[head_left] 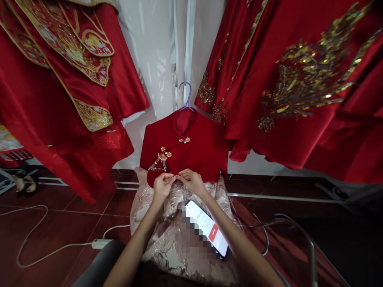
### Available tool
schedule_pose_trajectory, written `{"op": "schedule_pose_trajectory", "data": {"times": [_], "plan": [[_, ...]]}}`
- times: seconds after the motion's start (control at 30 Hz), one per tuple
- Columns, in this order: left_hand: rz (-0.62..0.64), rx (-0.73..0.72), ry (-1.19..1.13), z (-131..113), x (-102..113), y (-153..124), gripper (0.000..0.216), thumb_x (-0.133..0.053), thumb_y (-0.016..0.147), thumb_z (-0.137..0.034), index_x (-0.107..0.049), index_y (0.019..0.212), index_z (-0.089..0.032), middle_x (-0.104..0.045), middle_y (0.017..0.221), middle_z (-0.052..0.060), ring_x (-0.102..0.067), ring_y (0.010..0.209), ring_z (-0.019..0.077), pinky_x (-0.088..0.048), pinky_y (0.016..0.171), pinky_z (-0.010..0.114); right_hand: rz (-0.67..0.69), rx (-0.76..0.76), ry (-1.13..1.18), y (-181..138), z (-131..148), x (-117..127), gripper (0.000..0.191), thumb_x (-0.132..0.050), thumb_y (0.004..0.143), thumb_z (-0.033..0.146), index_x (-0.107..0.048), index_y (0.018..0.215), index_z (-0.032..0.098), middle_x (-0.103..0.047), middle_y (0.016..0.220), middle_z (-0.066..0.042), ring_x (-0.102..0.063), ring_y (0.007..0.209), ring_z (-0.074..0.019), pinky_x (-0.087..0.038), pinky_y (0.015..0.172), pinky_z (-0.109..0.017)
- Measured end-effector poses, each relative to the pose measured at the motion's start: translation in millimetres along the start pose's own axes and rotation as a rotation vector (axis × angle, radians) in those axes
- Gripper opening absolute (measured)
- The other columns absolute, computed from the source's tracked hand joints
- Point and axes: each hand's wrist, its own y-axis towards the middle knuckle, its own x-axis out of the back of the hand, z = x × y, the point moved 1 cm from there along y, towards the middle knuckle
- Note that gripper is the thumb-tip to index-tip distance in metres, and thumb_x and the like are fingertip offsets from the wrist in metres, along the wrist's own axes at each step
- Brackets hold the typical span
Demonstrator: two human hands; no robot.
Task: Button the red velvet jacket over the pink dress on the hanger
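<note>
A short red velvet jacket (197,153) with a stand collar hangs from a purple hanger (189,95). Jewelled flower clasps (184,140) sit below its collar, and a beaded brooch with strands (163,156) is on the chest. At the jacket's lower edge, my left hand (163,185) pinches with thumb and index finger. My right hand (193,182) pinches right beside it, the fingertips of both almost meeting. Something tiny and light-coloured shows between them, too small to name.
A phone (206,227) with a lit screen lies on shiny floral fabric (179,259) below my hands. Embroidered red garments (119,79) hang at left, sequinned ones (287,131) at right. A white cable (56,249) with a white block, and shoes (25,184), are on the tiled floor.
</note>
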Motion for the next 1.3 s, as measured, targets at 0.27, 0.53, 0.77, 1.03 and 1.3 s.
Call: {"op": "schedule_pose_trajectory", "data": {"times": [0.27,0.53,0.77,1.03,1.3], "plan": [[-0.015,0.071,-0.149,-1,1,13,0.024,-0.072,0.063,-0.028,-0.064,0.081,-0.014,-0.069,0.078,0.006,-0.065,0.071,0.0153,-0.052,0.072,0.028,0.06,-0.035,0.131,-1,12,13,0.02,-0.064,0.074,0.032,-0.064,0.086,0.016,-0.071,0.083,-0.006,-0.067,0.077,-0.0158,-0.053,0.075,-0.03],[-0.042,0.082,-0.462,-29,-1,65,0.03,-0.062,0.074,-0.038,-0.065,0.091,-0.014,-0.067,0.098,0.009,-0.065,0.081,0.0134,-0.051,0.077,0.028,0.385,-0.095,0.307,-8,40,57,0.03,-0.066,0.071,0.035,-0.066,0.095,0.017,-0.069,0.095,-0.007,-0.065,0.091,-0.0186,-0.048,0.088,-0.037],[-0.069,0.072,-0.368,-32,-1,70,0.03,-0.064,0.071,-0.037,-0.066,0.089,-0.013,-0.068,0.096,0.01,-0.064,0.077,0.0144,-0.051,0.069,0.026,0.374,-0.106,0.327,-6,35,51,0.032,-0.067,0.07,0.036,-0.065,0.095,0.016,-0.069,0.096,-0.007,-0.065,0.091,-0.0182,-0.048,0.089,-0.036],[-0.054,-0.036,-0.118,-39,-9,76,0.021,-0.063,0.073,-0.034,-0.066,0.076,-0.013,-0.069,0.079,0.006,-0.063,0.073,0.0154,-0.048,0.068,0.025,0.415,-0.083,0.273,-4,40,57,0.029,-0.067,0.07,0.035,-0.066,0.093,0.017,-0.07,0.093,-0.006,-0.065,0.087,-0.0174,-0.049,0.086,-0.036],[0.167,-0.556,0.394,-96,-29,101,0.019,-0.055,0.081,-0.031,-0.063,0.096,-0.022,-0.059,0.095,0.006,-0.056,0.083,0.0164,-0.046,0.074,0.027,0.519,-0.174,0.306,-13,42,75,0.028,-0.068,0.068,0.035,-0.066,0.089,0.017,-0.07,0.088,-0.005,-0.065,0.084,-0.017,-0.049,0.083,-0.035]]}}
